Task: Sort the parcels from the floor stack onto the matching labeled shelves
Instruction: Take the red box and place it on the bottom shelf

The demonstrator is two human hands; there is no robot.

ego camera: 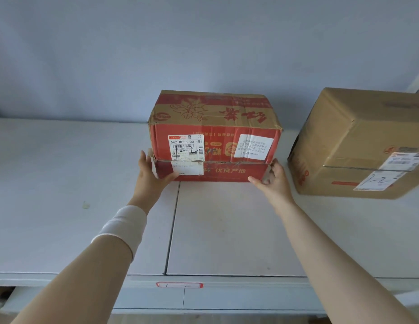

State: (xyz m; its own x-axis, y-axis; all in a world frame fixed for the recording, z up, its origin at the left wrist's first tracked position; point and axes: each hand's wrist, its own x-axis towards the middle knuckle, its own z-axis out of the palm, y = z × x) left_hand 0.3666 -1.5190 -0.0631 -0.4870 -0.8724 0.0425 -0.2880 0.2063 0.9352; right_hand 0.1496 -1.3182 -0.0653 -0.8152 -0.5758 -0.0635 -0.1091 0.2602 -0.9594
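A red and brown cardboard parcel [214, 136] with white shipping labels rests on the white top shelf [222, 230], near the back wall. My left hand [151, 170] presses against its lower left corner, fingers wrapped onto the front face. At the lower right corner, my right hand [273, 180] touches the box with its fingers curled around the edge. A red-bordered shelf label [179, 285] is stuck on the shelf's front edge, below the parcel.
A plain brown cardboard box [358, 146] with labels and a handwritten mark stands on the same shelf to the right, a small gap from the red parcel. A seam [172, 225] runs front to back across the shelf. A lower shelf shows beneath.
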